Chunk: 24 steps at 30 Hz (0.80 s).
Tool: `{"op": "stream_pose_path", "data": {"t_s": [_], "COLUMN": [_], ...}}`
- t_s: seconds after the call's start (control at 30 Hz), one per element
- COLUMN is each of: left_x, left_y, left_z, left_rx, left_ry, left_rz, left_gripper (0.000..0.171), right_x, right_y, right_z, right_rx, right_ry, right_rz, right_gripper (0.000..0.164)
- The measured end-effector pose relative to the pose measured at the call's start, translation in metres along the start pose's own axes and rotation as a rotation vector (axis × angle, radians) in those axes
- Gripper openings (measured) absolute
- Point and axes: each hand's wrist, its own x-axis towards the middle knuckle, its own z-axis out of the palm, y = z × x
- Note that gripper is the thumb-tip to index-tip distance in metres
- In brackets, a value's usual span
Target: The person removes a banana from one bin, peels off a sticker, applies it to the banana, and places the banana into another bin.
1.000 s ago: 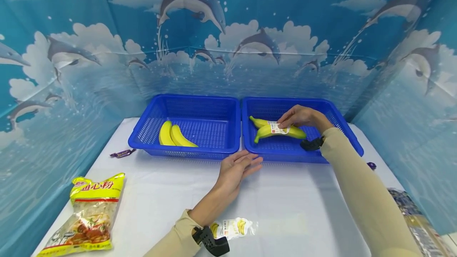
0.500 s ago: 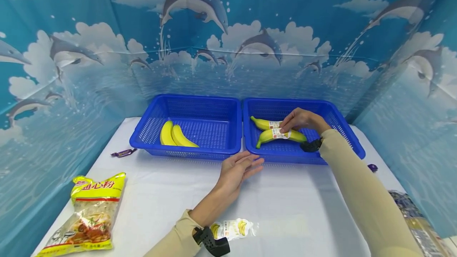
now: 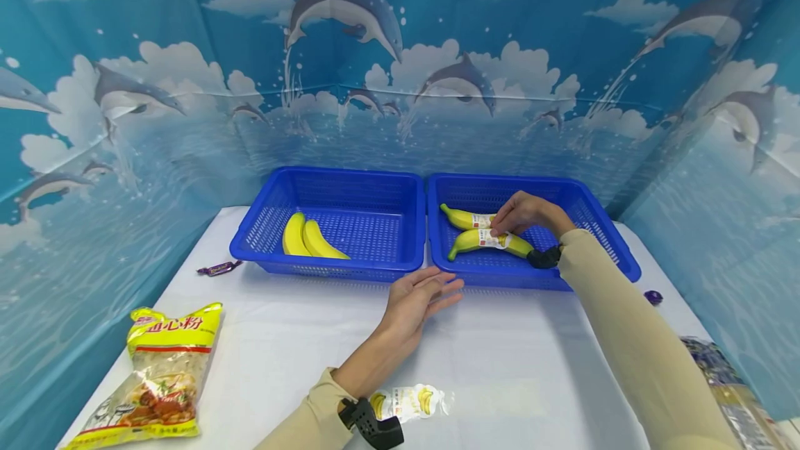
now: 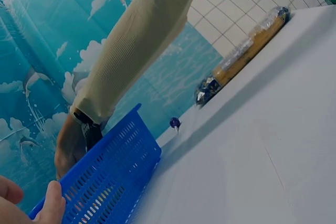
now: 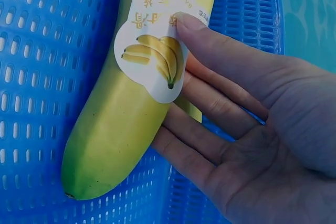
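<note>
My right hand (image 3: 528, 214) reaches into the right blue basket (image 3: 500, 280). It pinches the front banana (image 5: 113, 135), thumb on the white label (image 5: 152, 51) and fingers behind the fruit. This yellow-green banana lies near the basket's front wall. Behind it lies a second labelled banana (image 3: 459, 217), partly hidden by my fingers. My left hand (image 3: 409, 301) rests palm up, fingers loosely extended and holding nothing, by the front rims where the two baskets meet. In the left wrist view, its thumb (image 4: 52, 203) overlaps the right basket's wall.
Two bananas (image 3: 306, 236) lie in the left blue basket (image 3: 331, 268). A strip of banana labels (image 3: 409, 401) lies beside my left wrist. A yellow food bag (image 3: 162, 373) is at the left, a wrapped candy (image 3: 219, 268) near the left basket. Another candy (image 3: 653, 297) and packet (image 4: 244, 51) sit right.
The front banana has come down and toward the basket's front wall, parting from the one behind it, with my right hand still on it. My left hand stays in place.
</note>
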Motion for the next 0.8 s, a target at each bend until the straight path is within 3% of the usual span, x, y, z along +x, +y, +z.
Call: {"op": "stream_pose_path", "data": {"t_s": [0.33,0.8], "left_x": [-0.004,-0.012], "left_y": [0.003,0.011], "left_z": [-0.002,-0.008], "left_rx": [-0.002,0.031], "left_ry": [-0.014,-0.011], "left_rz": [-0.011,-0.041], "left_gripper": [0.050,0.047], "right_x": [-0.007,-0.027], "right_y": [-0.002,-0.001], "right_z": [-0.001,-0.011], "right_rx": [0.003,0.117], "right_ry": [0.017,0.056], "right_rz": [-0.028,-0.096], "right_gripper": [0.036,0.048]}}
